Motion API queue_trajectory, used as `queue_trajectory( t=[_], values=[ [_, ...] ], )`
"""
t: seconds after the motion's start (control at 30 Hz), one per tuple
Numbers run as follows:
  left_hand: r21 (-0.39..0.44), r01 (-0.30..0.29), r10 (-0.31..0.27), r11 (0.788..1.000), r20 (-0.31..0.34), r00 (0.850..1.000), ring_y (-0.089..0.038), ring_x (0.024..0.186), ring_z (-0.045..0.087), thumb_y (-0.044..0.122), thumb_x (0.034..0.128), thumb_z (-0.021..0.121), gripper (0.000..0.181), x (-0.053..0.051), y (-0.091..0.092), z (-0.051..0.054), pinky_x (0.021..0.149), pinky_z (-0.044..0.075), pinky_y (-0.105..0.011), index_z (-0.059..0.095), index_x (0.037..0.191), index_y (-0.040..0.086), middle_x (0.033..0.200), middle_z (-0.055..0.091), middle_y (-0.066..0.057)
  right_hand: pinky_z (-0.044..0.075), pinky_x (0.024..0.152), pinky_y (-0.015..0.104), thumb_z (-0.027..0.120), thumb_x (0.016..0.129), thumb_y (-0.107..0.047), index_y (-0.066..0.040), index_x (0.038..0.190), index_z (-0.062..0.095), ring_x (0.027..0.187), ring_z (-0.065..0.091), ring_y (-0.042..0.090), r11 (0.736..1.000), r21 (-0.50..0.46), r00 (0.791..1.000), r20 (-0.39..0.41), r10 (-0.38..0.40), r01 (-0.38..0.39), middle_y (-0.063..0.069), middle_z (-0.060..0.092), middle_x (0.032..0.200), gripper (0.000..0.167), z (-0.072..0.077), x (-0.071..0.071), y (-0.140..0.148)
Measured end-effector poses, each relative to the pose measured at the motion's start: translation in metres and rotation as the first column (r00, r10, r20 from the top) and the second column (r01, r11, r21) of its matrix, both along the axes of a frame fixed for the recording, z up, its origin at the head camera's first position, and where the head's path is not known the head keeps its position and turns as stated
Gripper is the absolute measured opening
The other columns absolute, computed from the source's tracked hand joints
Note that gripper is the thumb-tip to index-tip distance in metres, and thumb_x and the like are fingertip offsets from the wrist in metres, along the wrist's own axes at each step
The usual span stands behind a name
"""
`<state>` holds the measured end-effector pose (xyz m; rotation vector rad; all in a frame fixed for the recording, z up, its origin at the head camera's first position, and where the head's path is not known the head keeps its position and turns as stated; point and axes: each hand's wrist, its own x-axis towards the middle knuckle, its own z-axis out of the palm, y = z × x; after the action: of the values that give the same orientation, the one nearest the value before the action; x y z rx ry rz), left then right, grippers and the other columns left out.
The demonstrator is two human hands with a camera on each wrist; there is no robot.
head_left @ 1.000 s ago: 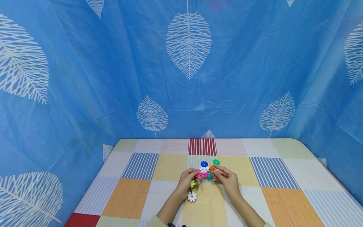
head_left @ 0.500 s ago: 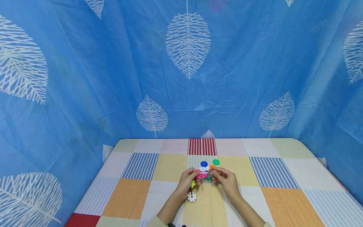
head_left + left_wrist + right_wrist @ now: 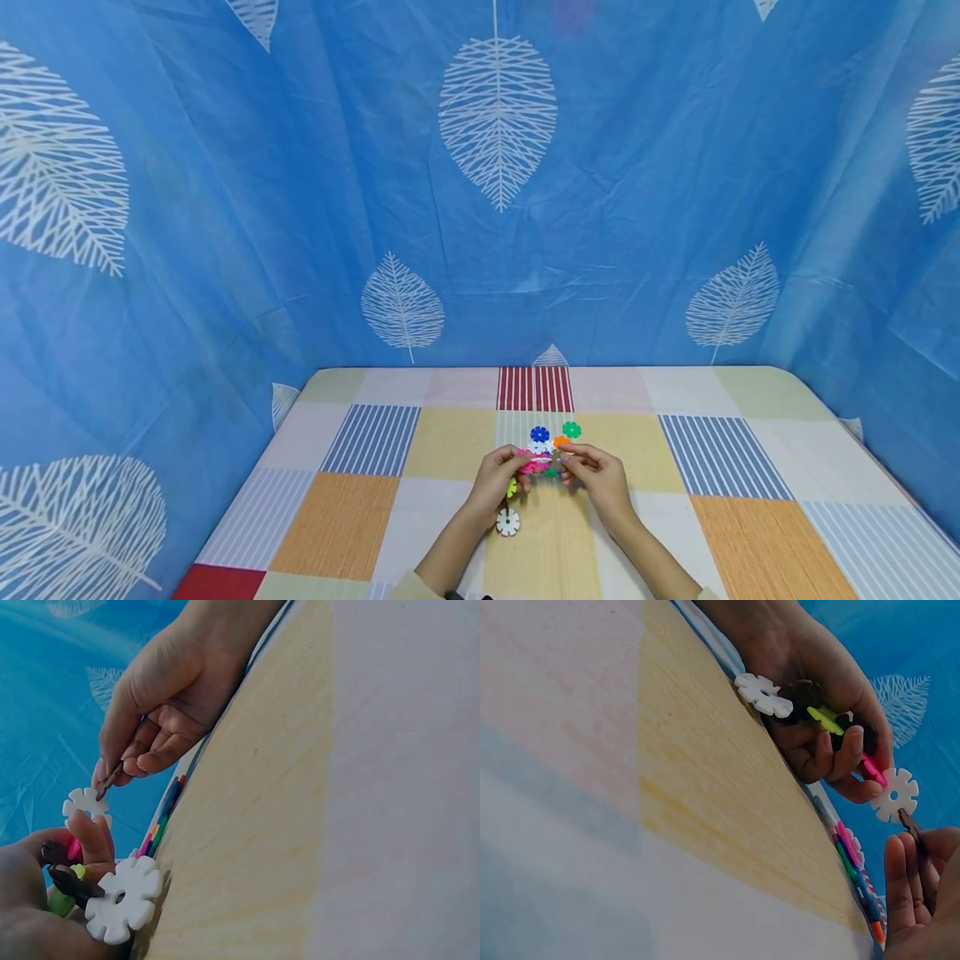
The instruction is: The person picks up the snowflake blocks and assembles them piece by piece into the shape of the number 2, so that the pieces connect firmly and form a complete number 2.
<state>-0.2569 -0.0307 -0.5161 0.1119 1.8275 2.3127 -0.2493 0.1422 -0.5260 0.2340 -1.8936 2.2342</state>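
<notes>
**L hand (image 3: 493, 479) on disc chain (image 3: 825, 720); R hand (image 3: 606, 483) on brown disc (image 3: 910, 823)**

L side: L hand grips the chain, fingers curled round it. Low white disc (image 3: 135, 894) shows at the chain's near end, below the hand; resting on the cloth (image 3: 540, 558) or just above it, can't tell. Head view gives this disc's face plus part of a yellow disc (image 3: 512, 488). Dark discs (image 3: 862, 733) within the hand are clear only in wrist views. R wrist view also shows a pink disc (image 3: 874, 771), edge-on, near L fingertips.

Ctr, btwn hands: upper white disc (image 3: 904, 793). Head view: a thin pale line only. Both wrist views: broad face; R wrist shows ctr hole and notches. Its rim meets the pink disc on L side, brown disc on R.

Behind hands, on cloth: blue disc (image 3: 540, 434), orange disc (image 3: 562, 442), green disc (image 3: 572, 429), in that order L to R. Head view shows faces; wrist views give a thin row of coloured edges.

R side: R hand pinches the brown disc btwn thumb & finger, against upper white disc. Whether slotted in, can't tell.
</notes>
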Motion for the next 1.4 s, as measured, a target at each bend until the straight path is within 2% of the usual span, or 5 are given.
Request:
queue_trajectory(
  t=[0.33, 0.77, 1.03, 1.2, 1.4],
  values=[
    [-0.021, 0.026, -0.026, 0.999, -0.002, 1.0, -0.007, 0.046, 0.05, 0.008, 0.0888, 0.058, 0.021, 0.001, -0.002, 0.003, 0.045, 0.04, -0.015, 0.05, 0.069, 0.006, 0.058, 0.053, 0.001, 0.055, 0.057, 0.029, 0.065, 0.083, -0.002, 0.015, 0.102, 0.06, 0.061, 0.062, 0.016, 0.997, 0.042, 0.998, 0.018, 0.06, -0.061, 0.017, 0.065, 0.081, 0.026, 0.001, 0.0, -0.001],
    [0.18, -0.025, 0.019, 0.983, 0.035, 0.999, -0.005, 0.051, 0.049, 0.012, 0.0892, 0.058, 0.01, 0.001, 0.0, -0.001, 0.045, 0.04, -0.014, 0.053, 0.083, 0.006, 0.061, 0.055, 0.002, 0.055, 0.063, 0.032, 0.065, 0.085, -0.008, 0.01, 0.111, 0.06, 0.067, 0.064, 0.019, 0.997, 0.068, 0.998, -0.034, 0.046, -0.044, 0.022, 0.064, 0.088, 0.032, 0.002, -0.004, -0.001],
    [0.196, 0.023, -0.032, 0.98, 0.044, 0.999, -0.007, 0.055, 0.056, 0.009, 0.0849, 0.057, 0.007, 0.0, -0.003, 0.003, 0.052, 0.046, -0.017, 0.053, 0.08, 0.006, 0.067, 0.059, -0.002, 0.055, 0.06, 0.032, 0.066, 0.084, -0.007, 0.009, 0.106, 0.063, 0.064, 0.063, 0.021, 0.991, 0.121, 0.994, -0.086, 0.063, -0.053, 0.021, 0.065, 0.086, 0.027, 0.008, -0.01, -0.006],
    [0.172, 0.036, -0.042, 0.984, 0.032, 0.999, -0.006, 0.053, 0.055, 0.014, 0.0889, 0.057, 0.015, 0.0, -0.005, 0.004, 0.048, 0.043, -0.015, 0.053, 0.095, 0.001, 0.075, 0.061, -0.004, 0.055, 0.057, 0.031, 0.065, 0.084, -0.001, 0.01, 0.103, 0.064, 0.063, 0.062, 0.024, 0.973, 0.224, 0.989, -0.122, 0.078, -0.049, 0.02, 0.065, 0.082, 0.022, 0.022, -0.005, -0.014],
    [0.143, -0.011, 0.006, 0.99, 0.04, 0.999, -0.004, 0.048, 0.049, 0.014, 0.0907, 0.057, 0.015, -0.003, -0.006, 0.002, 0.042, 0.037, -0.013, 0.057, 0.096, 0.001, 0.077, 0.06, -0.004, 0.051, 0.059, 0.023, 0.065, 0.086, -0.013, -0.002, 0.1, 0.07, 0.067, 0.059, 0.012, 0.93, 0.362, 0.989, -0.15, -0.006, 0.06, 0.006, 0.068, 0.084, 0.019, 0.011, -0.017, -0.019]
  ],
)
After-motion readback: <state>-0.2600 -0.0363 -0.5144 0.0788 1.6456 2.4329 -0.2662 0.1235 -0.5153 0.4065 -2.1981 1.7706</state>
